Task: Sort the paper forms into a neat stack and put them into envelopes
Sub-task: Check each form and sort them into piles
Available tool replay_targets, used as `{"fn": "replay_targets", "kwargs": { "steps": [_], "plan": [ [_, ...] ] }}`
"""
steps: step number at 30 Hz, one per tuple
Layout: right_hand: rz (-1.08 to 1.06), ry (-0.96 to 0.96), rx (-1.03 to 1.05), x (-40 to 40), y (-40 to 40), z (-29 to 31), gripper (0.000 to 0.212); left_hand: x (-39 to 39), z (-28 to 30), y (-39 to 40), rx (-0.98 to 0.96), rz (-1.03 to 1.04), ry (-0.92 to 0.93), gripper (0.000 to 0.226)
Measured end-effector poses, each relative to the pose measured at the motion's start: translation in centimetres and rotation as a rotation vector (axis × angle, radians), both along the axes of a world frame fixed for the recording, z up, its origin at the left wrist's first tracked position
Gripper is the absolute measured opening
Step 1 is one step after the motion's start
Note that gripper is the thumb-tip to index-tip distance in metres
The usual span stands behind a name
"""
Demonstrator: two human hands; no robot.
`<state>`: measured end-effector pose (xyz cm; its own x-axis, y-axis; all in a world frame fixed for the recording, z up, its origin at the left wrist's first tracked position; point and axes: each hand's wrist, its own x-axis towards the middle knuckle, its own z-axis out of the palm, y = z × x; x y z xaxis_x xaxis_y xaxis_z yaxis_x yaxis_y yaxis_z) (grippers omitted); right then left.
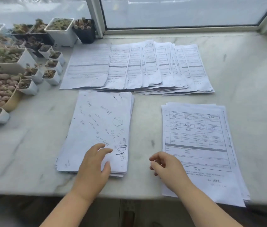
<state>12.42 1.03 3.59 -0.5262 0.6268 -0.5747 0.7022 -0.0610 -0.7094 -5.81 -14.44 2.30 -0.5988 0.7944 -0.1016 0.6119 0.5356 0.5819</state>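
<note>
Three groups of paper forms lie on a white marble sill [31, 153]. Several printed forms [137, 66] are fanned out in an overlapping row at the back. In front of them on the left sits a stack of sheets with handwritten notes [100, 122] on top. A stack of printed table forms [198, 141] lies at the right, its near edge hanging past the sill's front. My left hand [95, 166] rests on the near part of the handwritten stack, fingers spread. My right hand [165, 164] hovers at the left edge of the right stack, fingers loosely curled, holding nothing. No envelopes are in view.
Many small pots of succulents [23, 63] crowd the left side of the sill, up to the window frame [96, 17]. A window runs along the back. Bare marble lies between the two front stacks and on the far right.
</note>
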Motion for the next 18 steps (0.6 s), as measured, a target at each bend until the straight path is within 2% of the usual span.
{"fn": "replay_targets", "kwargs": {
  "steps": [4,8,11,15,18],
  "plan": [
    [-0.075,0.040,-0.045,-1.1,-1.9,0.2,0.016,-0.5,-1.0,-3.2,-0.140,-0.035,-0.038,0.039],
    [-0.191,0.089,-0.137,-3.2,-3.0,0.0,0.013,-1.2,-1.4,-3.5,-0.136,-0.054,0.008,0.039],
    [-0.176,0.057,-0.169,-5.4,-3.7,-0.2,0.011,-1.7,-2.0,-3.1,-0.120,-0.135,0.109,0.050],
    [-0.093,0.029,-0.154,-7.5,-4.3,-0.6,0.027,-2.7,-2.6,-3.0,-0.088,-0.198,0.150,0.049],
    [-0.062,0.128,-0.177,-8.0,-4.6,-0.8,0.037,-3.3,-2.9,-3.1,-0.032,-0.190,0.075,0.048]
  ]
}}
